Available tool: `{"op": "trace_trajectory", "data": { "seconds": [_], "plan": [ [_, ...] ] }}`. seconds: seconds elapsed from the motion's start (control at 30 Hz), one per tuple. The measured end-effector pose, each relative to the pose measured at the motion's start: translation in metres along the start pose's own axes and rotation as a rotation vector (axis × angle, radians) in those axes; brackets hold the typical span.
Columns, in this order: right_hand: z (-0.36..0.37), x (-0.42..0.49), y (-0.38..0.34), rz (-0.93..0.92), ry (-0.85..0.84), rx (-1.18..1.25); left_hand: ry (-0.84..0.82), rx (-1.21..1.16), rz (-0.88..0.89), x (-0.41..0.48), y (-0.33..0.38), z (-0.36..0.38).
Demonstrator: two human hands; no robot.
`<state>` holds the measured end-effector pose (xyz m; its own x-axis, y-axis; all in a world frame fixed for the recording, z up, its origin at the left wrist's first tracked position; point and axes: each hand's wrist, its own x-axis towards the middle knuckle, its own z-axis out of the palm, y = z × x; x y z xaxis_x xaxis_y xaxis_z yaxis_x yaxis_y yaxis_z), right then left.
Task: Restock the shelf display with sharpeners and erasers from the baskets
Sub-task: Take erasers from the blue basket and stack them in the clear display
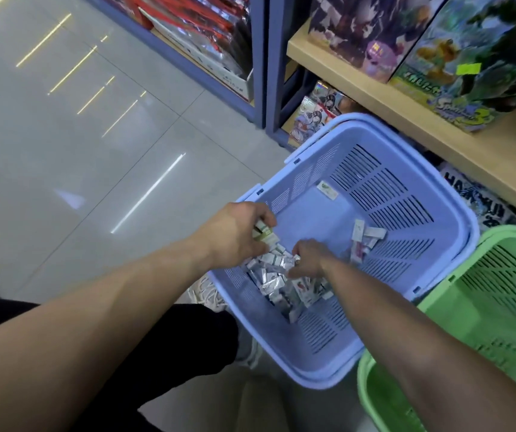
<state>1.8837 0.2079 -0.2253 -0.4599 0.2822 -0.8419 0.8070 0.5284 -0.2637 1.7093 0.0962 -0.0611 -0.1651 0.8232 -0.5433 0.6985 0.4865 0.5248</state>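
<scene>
A light blue basket [434,194] stands on the floor below the shelf. Several small wrapped erasers [270,280] lie heaped in its near corner, a few more erasers [365,238] sit to the right, and one lone packet [327,191] lies near the far wall. My left hand [234,232] reaches over the basket's left rim and grips several packets. My right hand [308,258] is down in the heap, its fingertips pinching a packet.
A green basket [500,313] stands against the blue one on the right. A wooden shelf [406,120] with boxed toys runs above both baskets. A blue-framed rack [258,57] stands at the back. Grey tiled floor [94,151] stretches to the left.
</scene>
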Motion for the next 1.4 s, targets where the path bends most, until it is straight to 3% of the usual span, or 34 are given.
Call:
{"op": "trace_trajectory", "data": {
  "seconds": [0.5,0.83,1.03,1.17,1.4],
  "plan": [
    [0.009,0.009,0.007,0.009,0.008,0.217,-0.003,-0.043,-0.002,0.009,0.002,0.005],
    [0.014,0.013,0.001,-0.1,-0.023,0.301,-0.021,-0.044,-0.015,0.01,0.0,0.007],
    [-0.004,0.0,-0.005,-0.114,0.054,0.425,-0.032,-0.055,-0.027,0.01,0.004,0.005],
    [-0.037,-0.027,-0.003,-0.145,0.148,0.664,-0.049,-0.083,-0.039,0.01,0.008,0.003],
    [-0.069,-0.116,0.027,-0.291,0.124,1.429,-0.056,-0.336,-0.076,0.012,0.03,0.001]
  ]
}}
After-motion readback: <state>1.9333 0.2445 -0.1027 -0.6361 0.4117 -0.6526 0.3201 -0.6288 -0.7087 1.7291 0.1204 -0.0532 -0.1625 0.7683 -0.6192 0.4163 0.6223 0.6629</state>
